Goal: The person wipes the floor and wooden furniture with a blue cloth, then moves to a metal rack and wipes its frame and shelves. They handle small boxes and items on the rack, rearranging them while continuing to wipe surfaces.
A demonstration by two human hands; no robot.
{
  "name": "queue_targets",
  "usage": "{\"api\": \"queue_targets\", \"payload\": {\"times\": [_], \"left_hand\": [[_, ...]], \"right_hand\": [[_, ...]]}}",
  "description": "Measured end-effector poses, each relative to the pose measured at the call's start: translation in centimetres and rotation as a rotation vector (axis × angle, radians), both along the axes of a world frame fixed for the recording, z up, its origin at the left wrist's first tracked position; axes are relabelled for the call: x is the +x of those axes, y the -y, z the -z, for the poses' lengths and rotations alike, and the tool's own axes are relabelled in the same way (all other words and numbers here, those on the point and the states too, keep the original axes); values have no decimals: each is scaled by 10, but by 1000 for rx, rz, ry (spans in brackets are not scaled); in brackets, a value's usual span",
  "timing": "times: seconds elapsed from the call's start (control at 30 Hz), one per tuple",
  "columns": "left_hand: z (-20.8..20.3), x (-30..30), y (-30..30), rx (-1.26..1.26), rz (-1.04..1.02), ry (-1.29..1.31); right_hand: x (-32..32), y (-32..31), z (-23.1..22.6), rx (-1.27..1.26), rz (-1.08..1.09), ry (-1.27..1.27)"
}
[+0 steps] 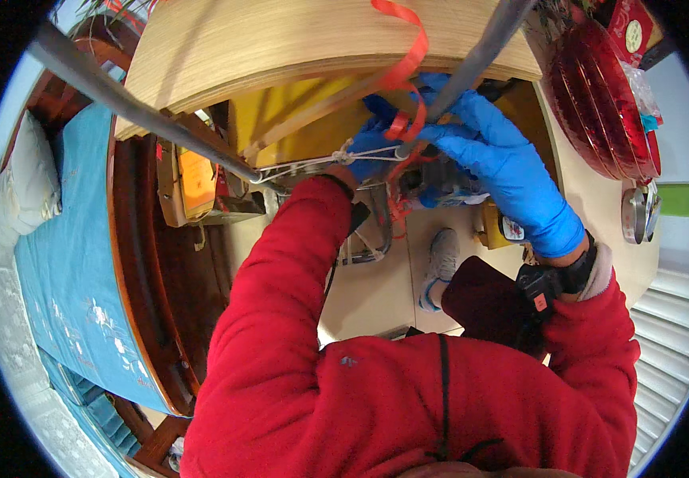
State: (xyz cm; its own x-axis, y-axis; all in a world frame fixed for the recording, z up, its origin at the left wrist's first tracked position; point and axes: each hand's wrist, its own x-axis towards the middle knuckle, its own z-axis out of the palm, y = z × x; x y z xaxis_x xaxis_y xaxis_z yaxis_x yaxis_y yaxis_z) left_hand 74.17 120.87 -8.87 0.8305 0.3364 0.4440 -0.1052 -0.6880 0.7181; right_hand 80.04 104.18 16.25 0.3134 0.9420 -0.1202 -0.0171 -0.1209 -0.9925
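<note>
Both my hands wear blue gloves and meet at the lower end of a grey metal tube (476, 60). A red ribbon (408, 64) hangs past a wooden board and winds around the tube there. My right hand (484, 139) is bent around the tube end from the right, its fingertips closed at the ribbon. Behind the ribbon and a white cord (304, 166), my left hand (372, 151) reaches in from below; its fingers are mostly hidden. The cord, knotted near my left hand, stretches across to the end of a second grey tube (153, 115).
The pale wooden board (296, 36) spans the top. At left stand a dark wooden bench with a blue cover (65, 239) and a box with an orange panel (195, 179). A shiny red ribbed object (603, 99) and a round tin (635, 213) rest on the right-hand surface.
</note>
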Motion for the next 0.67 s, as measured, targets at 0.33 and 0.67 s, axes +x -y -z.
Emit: {"api": "queue_targets", "payload": {"times": [0.33,0.67], "left_hand": [[31,-69,-15,-80,-227,-237],[43,-94,-52,471,-909,-317]], "right_hand": [[8,-4,14,84,1,160],[6,-3,5,36,-23,139]]}}
